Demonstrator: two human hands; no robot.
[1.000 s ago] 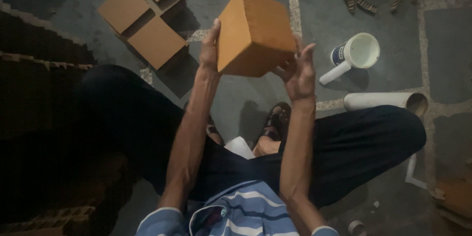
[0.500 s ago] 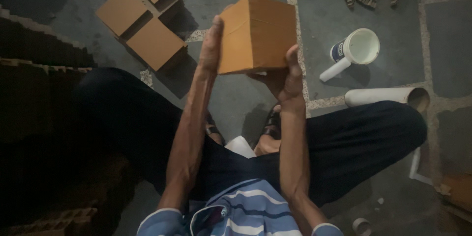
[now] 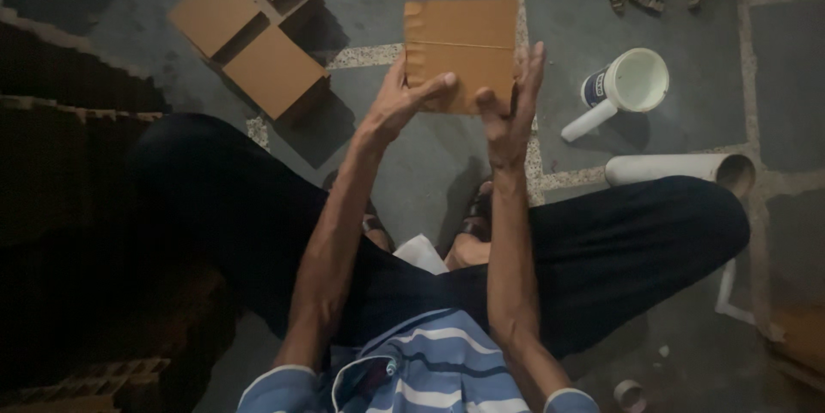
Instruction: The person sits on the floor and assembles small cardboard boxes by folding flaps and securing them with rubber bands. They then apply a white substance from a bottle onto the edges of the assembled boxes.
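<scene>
Fingers of both hands clamp a plain brown cardboard box (image 3: 462, 48), matte, square face toward the camera, one seam line across its top. Left hand (image 3: 397, 104) grips the lower left edge, thumb laid over the front. Right hand (image 3: 510, 108) holds the right edge, fingers straight up along the side. Box is held up over the grey stone floor (image 3: 430, 164), between the person's knees. Three more flat-sided cardboard boxes (image 3: 249, 30) sit clustered on the floor at left. White plastic pot (image 3: 632, 82) and white pipe (image 3: 679, 168) lie at right.
</scene>
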